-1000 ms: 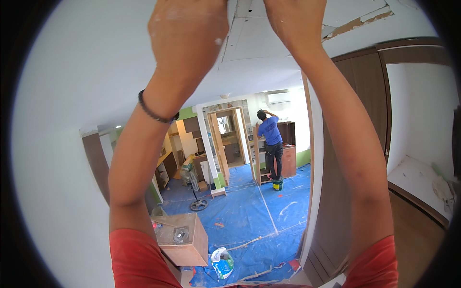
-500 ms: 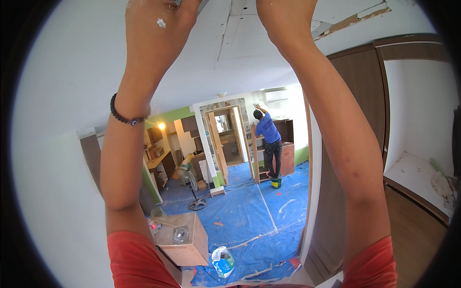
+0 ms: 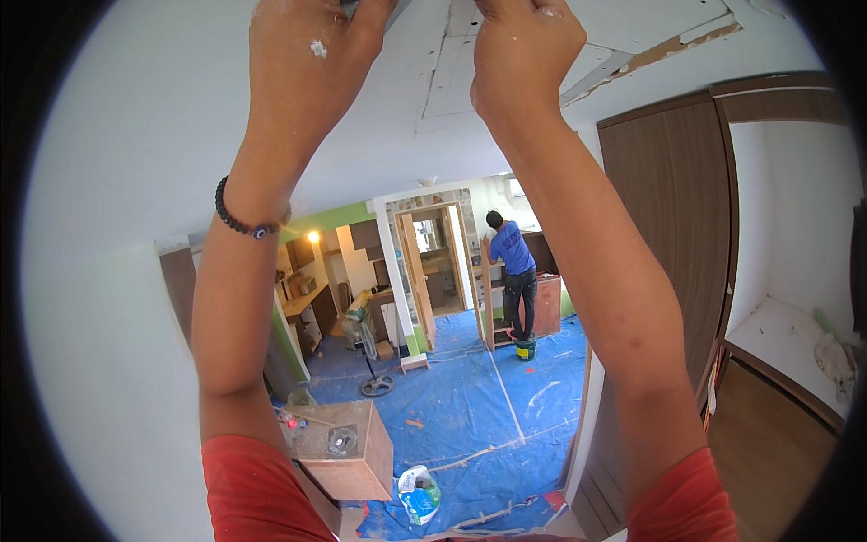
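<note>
Both my arms reach up toward the white ceiling (image 3: pixel 402 149). My left hand (image 3: pixel 312 54), marked with a white smear, is closed on a grey, flat-looking thing (image 3: pixel 403 11) that is mostly cut off by the top edge. I cannot tell its kind. My right hand (image 3: pixel 526 54) is raised beside it with the fingers curled in. White residue shows on its fingers, and whatever they hold is hidden beyond the top edge. Ceiling panels with open seams (image 3: pixel 442 54) lie between and behind my hands.
A ragged ceiling gap (image 3: pixel 673 52) runs at upper right. Brown wardrobes (image 3: pixel 664 181) stand on the right. Below are a wooden box (image 3: pixel 357 461), a white-and-blue bucket (image 3: pixel 419 497), a fan (image 3: pixel 368 348) and blue floor sheeting (image 3: pixel 470 388). A co-worker (image 3: pixel 517 262) stands on a green bucket (image 3: pixel 526 350).
My right hand has come down and left, nearer my left hand, and more of it shows. My left hand has shifted slightly right. The co-worker's raised arm is no longer visible.
</note>
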Demonstrator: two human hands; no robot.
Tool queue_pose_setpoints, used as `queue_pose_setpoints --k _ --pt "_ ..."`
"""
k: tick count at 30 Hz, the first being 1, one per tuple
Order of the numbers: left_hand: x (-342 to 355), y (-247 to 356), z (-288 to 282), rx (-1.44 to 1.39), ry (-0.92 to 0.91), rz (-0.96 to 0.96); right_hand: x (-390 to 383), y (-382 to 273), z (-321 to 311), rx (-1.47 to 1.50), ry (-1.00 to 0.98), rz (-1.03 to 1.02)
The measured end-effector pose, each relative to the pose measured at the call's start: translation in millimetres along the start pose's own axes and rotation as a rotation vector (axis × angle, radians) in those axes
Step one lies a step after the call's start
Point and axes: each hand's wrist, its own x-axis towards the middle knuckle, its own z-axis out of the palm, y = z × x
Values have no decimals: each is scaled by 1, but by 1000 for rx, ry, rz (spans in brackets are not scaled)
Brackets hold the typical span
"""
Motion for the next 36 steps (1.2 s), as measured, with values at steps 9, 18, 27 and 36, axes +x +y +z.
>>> queue_pose_setpoints --k 9,18,27,36 --pt "0 2 -1 -7 -28 -25 -16 2 -10 1 24 93" --pt "2 -11 1 -117 -48 -39 -45 23 -26 208 82 200" --pt "11 -55 -4 -252 -163 -207 -86 51 -71 -350 -542 699" --pt "1 1 0 -48 -77 -105 -37 43 -69 -824 -611 146"
